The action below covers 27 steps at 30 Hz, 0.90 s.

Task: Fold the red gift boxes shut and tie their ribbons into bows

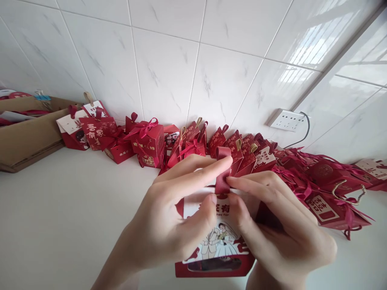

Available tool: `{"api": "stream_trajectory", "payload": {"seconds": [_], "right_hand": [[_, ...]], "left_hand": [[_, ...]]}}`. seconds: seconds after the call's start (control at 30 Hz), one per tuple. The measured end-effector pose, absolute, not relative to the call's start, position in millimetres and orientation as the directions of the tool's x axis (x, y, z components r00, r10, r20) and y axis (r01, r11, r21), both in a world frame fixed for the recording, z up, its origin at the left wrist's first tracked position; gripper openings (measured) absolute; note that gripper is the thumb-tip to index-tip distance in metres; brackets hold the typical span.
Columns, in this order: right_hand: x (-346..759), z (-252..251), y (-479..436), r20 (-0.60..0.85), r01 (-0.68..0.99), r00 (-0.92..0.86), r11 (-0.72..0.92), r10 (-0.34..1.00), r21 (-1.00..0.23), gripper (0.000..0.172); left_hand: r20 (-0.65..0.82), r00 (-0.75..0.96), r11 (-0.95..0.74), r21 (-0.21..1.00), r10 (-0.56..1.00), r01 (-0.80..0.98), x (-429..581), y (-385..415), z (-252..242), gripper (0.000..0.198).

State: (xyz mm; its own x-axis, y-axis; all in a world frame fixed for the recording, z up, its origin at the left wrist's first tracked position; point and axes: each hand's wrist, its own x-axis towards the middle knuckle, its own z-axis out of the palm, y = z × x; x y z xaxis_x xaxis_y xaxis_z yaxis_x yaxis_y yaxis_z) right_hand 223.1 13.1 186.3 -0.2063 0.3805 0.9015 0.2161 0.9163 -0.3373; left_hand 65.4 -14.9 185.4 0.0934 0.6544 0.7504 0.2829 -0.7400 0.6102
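Note:
Between my hands a red and white gift box stands on the white surface, with a cartoon couple printed on its front and a cut-out window below. A dark red strap loops up from its top. My left hand pinches the top edge, thumb on the front and fingers behind, the index finger reaching beside the strap. From the other side my right hand grips the same edge, thumb in front and index fingertip touching the strap. The back of the box is hidden by my hands.
Red gift boxes with ribbons line the tiled wall. More flat red boxes and bags lie in a heap at right. A cardboard carton stands at far left. A power strip with a black cable is on the wall.

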Motion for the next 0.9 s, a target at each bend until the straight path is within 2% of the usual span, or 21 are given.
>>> {"api": "stream_trajectory", "payload": {"seconds": [0.37, 0.63, 0.9], "right_hand": [[223.3, 183.7, 12.8, 0.898, 0.211, -0.216, 0.917, 0.383, -0.340, 0.034], [222.8, 184.5, 13.8, 0.890, 0.223, -0.216, 0.908, 0.401, -0.355, 0.028], [223.7, 183.6, 15.9, 0.887, 0.227, -0.235, 0.910, 0.397, -0.347, 0.027]], "left_hand": [[0.744, 0.027, -0.707, 0.622, 0.668, 0.336, 66.7, -17.2, 186.7, 0.054], [0.721, -0.032, -0.683, 0.669, 0.692, 0.293, 72.4, -17.1, 185.8, 0.050], [0.693, -0.024, -0.654, 0.690, 0.720, 0.309, 71.0, -17.5, 184.7, 0.048]]}}
